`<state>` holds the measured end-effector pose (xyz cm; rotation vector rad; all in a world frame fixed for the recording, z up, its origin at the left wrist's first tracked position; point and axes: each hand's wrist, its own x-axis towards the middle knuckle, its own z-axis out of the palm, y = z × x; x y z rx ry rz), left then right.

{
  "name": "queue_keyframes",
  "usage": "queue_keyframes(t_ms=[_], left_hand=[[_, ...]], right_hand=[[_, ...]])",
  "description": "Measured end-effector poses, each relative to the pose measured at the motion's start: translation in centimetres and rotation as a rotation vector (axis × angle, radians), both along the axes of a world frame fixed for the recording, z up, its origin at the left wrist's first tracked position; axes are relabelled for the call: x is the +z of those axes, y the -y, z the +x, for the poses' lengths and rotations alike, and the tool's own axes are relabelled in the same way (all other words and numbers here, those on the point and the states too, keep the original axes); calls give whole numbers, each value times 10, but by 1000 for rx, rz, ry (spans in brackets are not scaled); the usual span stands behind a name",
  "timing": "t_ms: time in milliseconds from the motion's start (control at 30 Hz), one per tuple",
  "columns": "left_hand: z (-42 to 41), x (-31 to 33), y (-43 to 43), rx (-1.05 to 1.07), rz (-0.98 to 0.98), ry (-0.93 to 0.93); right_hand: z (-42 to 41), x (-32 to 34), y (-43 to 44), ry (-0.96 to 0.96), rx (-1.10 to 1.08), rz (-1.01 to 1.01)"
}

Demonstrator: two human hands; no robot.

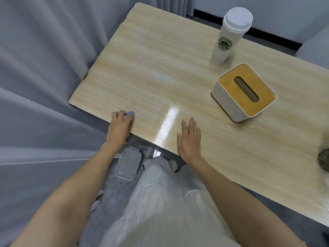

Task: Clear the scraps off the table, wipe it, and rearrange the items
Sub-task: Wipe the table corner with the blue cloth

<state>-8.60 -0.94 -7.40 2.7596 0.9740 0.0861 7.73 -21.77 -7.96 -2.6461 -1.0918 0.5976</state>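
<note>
A light wooden table [160, 72] fills the upper middle of the view. My left hand [119, 124] is at the table's near left edge, fingers curled over a small pale purple object [129, 115] that is mostly hidden. My right hand [189, 138] lies flat on the tabletop near the front edge, fingers straight and together, holding nothing. A white tissue box with a wooden lid [244, 91] stands at the right. Behind it stands a tall white lidded cup with a green logo [229, 35].
A small clear bin [127, 164] sits on the grey floor under the table's near edge, by my legs. Grey curtains [44, 68] hang close along the table's left side. A dark roundish object [324, 160] shows at the right frame edge.
</note>
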Motion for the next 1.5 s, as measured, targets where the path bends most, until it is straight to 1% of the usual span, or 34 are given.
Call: queue_keyframes(t_ms=[100, 133, 167, 200, 267, 300, 333, 367, 400, 433, 467, 533, 567, 600, 667, 733, 767, 800, 867, 933, 967, 1033, 1067, 1133, 1200, 1233, 1267, 1300, 1333, 1367, 1400, 1433, 1467, 1500], left_hand=[[-4, 5, -17, 579, -111, 119], [4, 5, -8, 632, -134, 141], [13, 4, 8, 575, -142, 172], [19, 1, 26, 429, -164, 207], [18, -3, 61, -71, -178, 160], [8, -6, 63, -338, -143, 102], [-3, -7, 48, -503, -63, 93], [-13, -7, 28, -552, 32, 86], [-23, -4, 9, -484, 50, 63], [-33, -1, -13, -293, 59, 76], [-44, -2, -37, -60, 61, 37], [-57, -4, -71, 485, -53, 20], [-54, -7, -77, 603, -31, 48], [-46, -7, -76, 629, -62, 85], [-30, -6, -60, 464, -161, 81], [-24, -10, -44, 73, -312, 43], [-27, -9, -46, -152, -266, 7], [-33, -10, -57, -250, -241, 15], [-51, -9, -96, -165, -176, -2], [-59, -4, -139, 108, -227, 19], [-60, -3, -153, 274, -300, 49], [-55, -5, -159, 480, -354, 130], [-50, -3, -149, 502, -400, 149], [-42, -1, -119, 317, -502, 172], [-45, 4, -109, -81, -381, 91], [-50, 5, -118, -163, -330, 101], [-56, 7, -131, -170, -321, 83], [-60, 9, -148, -106, -342, 64], [-62, 5, -164, 81, -398, 109], [-65, -2, -176, 299, -390, 150], [-63, -10, -184, 451, -302, 150], [-56, -15, -181, 509, -263, 137], [-47, -15, -170, 445, -241, 131], [-42, -13, -158, 286, -254, 102]], right_hand=[[-6, 0, -10, 14, 58, 2], [-8, 1, -13, 18, 73, 8], [-10, 1, -16, 17, 83, 17], [-11, 1, -20, 13, 87, 26], [-14, 2, -28, 9, 93, 28], [-15, 2, -32, 12, 96, 25], [-17, 1, -36, 13, 100, 22], [-19, 1, -41, 10, 102, 21], [-22, 1, -45, 5, 101, 23], [-25, 1, -50, -1, 102, 24], [-28, 1, -54, -5, 105, 29], [-36, 0, -63, -2, 114, 44], [-40, 1, -67, -5, 112, 48], [-43, 0, -71, -10, 106, 48], [-50, -1, -81, -11, 88, 32], [-54, -2, -91, -9, 68, 15], [-55, -2, -97, -2, 58, 11], [-57, -2, -102, 5, 48, 5], [-61, -1, -110, 13, 20, -7], [-64, -1, -116, 22, -12, -2], [-66, -1, -119, 28, -22, -3], [-69, -2, -123, 37, -35, -22], [-71, -3, -124, 38, -41, -32], [-72, -4, -126, 31, -53, -46], [-71, -4, -126, 38, -47, -59], [-70, -4, -126, 49, -41, -65], [-69, -5, -126, 61, -36, -72], [-69, -5, -126, 69, -37, -80], [-69, -5, -127, 73, -43, -84], [-71, -4, -128, 77, -51, -85], [-72, -4, -129, 80, -58, -84], [-73, -4, -131, 80, -68, -85], [-74, -4, -132, 76, -81, -88], [-74, -4, -134, 71, -96, -90]])
